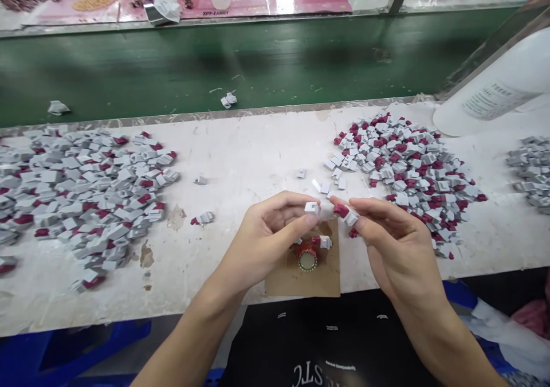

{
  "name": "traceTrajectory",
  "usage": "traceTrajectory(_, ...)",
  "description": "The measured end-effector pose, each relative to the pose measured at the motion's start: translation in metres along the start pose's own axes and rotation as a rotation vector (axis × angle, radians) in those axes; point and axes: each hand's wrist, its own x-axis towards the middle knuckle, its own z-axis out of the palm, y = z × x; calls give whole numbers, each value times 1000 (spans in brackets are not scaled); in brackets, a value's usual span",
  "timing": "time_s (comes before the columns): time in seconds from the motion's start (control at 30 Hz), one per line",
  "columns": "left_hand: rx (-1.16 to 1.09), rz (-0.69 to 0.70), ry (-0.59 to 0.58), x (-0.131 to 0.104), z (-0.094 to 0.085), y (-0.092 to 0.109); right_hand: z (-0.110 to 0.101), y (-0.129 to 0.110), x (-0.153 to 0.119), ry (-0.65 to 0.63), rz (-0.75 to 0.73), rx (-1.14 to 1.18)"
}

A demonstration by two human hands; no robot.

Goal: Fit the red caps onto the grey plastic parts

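Between the thumb and forefinger of my left hand [262, 241] is a small light-grey plastic part [311, 207]. My right hand [397, 246] pinches a maroon-and-grey plastic part [346, 214], a short gap away from the grey one. Both hands are above a brown cardboard piece [279, 282] at the table's near edge. On the cardboard sits a round red object with a toothed, gold-coloured rim [307, 259], like a bottle cap. Beside it is another maroon-and-grey part [322, 242], partly under my fingers.
A large heap of grey-and-maroon parts [98, 186] covers the table's left; another heap [404, 163] lies right. Loose grey pieces [325, 187] are near my fingers. A white bottle [490, 89] leans at the far right. A green conveyor belt [258, 60] runs behind the table [240, 146].
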Motion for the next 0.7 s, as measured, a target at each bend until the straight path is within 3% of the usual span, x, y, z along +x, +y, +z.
traceTrajectory(0.17,-9,-20,-12,3,11,0,7,2,5,57,-6,-37)
traceTrajectory(0.53,-6,3,-30,5,13,-5,2,4,3,7,25,-27)
traceTrajectory(0.7,121,62,-34,3,12,-8,0,-2,5,-55,-3,-209)
